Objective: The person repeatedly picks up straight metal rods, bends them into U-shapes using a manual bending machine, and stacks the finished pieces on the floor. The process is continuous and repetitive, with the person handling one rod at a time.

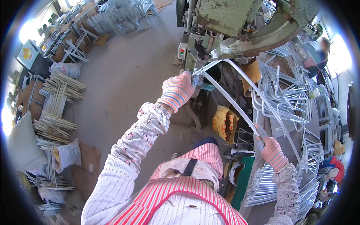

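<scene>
A bent white metal tube frame [234,103] runs from the head of a green machine [225,17] down toward the right. At its upper end, right under the machine's tool, my left hand [177,92] in a striped knit glove is closed, its fingertips partly hidden by the metal. My right hand [273,152], gloved alike, grips the lower end of one leg, thumb along the tube. The frame's other leg passes beyond that hand, over a pile of metal tubes [287,93].
Beside the machine head sits a small switch box [182,51] with red and green buttons. A yellow paper sack [225,122] stands below the frame. Stacked tube frames [60,90] and white sacks [66,155] line the left side. Another person [318,56] is at the far right.
</scene>
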The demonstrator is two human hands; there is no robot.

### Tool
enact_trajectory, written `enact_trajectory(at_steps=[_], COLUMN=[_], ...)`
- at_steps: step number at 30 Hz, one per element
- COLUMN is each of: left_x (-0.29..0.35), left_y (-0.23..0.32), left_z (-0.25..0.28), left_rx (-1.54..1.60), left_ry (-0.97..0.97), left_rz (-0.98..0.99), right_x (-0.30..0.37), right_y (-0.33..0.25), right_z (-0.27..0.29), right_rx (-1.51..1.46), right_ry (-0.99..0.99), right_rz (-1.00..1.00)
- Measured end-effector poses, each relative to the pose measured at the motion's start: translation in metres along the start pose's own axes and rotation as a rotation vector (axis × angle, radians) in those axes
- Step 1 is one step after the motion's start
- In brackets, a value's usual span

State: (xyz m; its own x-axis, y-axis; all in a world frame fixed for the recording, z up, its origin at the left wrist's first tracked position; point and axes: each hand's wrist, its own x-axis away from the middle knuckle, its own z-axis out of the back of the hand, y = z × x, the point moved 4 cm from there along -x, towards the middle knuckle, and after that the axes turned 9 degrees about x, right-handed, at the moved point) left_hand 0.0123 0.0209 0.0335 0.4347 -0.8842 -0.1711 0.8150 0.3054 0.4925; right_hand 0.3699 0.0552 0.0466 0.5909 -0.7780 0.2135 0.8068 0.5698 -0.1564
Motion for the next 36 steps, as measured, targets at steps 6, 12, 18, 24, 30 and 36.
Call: enact_trajectory(at_steps=[6,12,18,24,30,36], left_x=[-0.003,0.0,-0.002,0.005,0.055,0.146], left_y=[-0.003,-0.01,-0.009,-0.006,0.008,0.167], left_z=[-0.006,-0.008,-0.008,-0.007,-0.018,-0.125], left_rx=[-0.066,-0.057,-0.099,-0.324,0.919,1.26], left_ry=[-0.112,-0.122,-0.083,-0.058,-0.679,-0.969], left_rz=[0.016,0.025,-0.008,-0.121,0.227,0.281], right_x=[0.004,0.002,0.001,0.026,0.122,0.235], right_y=[0.001,-0.003,-0.009,0.004,0.016,0.134], right_z=[0.001,0.002,0.006,-0.003,-0.025,-0.007], right_rx=[0.037,0.08,0.074,0.396,0.263,0.188], right_ry=[-0.035,-0.06,0.005,-0.078,0.186,1.145], right_rz=[0.007,0.01,0.056,-0.063,0.212,-0.624])
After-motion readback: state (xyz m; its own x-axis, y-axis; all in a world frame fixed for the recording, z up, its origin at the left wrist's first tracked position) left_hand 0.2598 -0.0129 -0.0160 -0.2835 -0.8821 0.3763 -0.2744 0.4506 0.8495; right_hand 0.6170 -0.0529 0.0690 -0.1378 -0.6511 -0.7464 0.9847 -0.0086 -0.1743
